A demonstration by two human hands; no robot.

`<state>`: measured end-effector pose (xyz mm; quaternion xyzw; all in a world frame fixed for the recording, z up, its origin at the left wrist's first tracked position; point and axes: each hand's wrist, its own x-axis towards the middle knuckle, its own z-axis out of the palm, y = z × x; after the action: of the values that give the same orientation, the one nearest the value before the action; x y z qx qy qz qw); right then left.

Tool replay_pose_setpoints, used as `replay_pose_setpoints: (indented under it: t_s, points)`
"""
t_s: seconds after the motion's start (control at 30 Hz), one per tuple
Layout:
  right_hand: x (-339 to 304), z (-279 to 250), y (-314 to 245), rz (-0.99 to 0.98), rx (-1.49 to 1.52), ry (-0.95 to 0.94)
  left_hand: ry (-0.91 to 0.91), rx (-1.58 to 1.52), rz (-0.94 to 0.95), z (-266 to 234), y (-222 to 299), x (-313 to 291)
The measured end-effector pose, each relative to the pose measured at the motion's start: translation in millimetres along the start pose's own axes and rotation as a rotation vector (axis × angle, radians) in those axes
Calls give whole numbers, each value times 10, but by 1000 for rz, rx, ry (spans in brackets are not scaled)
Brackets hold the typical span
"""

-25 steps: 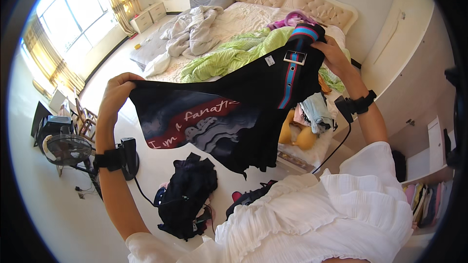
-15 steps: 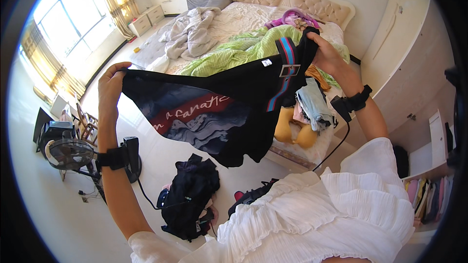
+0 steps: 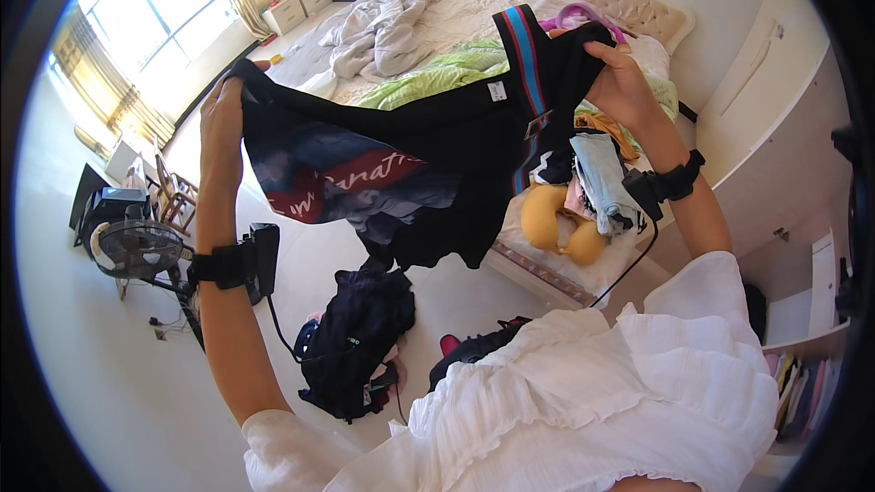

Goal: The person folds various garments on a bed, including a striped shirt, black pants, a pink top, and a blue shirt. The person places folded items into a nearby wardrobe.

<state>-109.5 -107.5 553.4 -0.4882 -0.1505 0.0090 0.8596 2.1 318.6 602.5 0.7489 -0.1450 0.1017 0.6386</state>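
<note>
A black printed top (image 3: 456, 210) hangs stretched out in the air between my hands. My left hand (image 3: 221, 128) is closed on its left end, with cloth bunched over the fingers. At the upper right corner my right hand (image 3: 622, 84) pinches the black fabric. The top has a grey and red picture panel with white lettering. Near my right hand a blue, red and black striped strap (image 3: 527, 53) with a square metal buckle (image 3: 538, 125) crosses it. A small white label (image 3: 496, 91) shows on the inside of the edge.
Beyond the top stands a bed (image 3: 478, 2) with rumpled bedding. Folded clothes (image 3: 603, 184) and a mustard-yellow bra (image 3: 556, 226) lie on its near corner. Dark clothes (image 3: 360, 337) are heaped on the floor. A fan (image 3: 137, 248) stands left, an open wardrobe (image 3: 797, 296) right.
Both hands still hold the top. Its left end has risen and folded over my left hand, and its lower edge hangs higher. The striped strap now stands up more. The view has shifted slightly.
</note>
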Motion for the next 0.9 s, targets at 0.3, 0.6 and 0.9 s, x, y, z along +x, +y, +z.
replay_pose_setpoints:
  t_s: [0.3, 0.6, 0.9]
  points:
    - [292, 613, 244, 64, -60, 29, -408, 43, -94, 456, -74, -432]
    - [255, 939, 458, 75, -228, 5, -399, -488, -370, 997, -328, -693]
    - [50, 595, 232, 152, -835, 174, -605, -943, -326, 870, -156, -466]
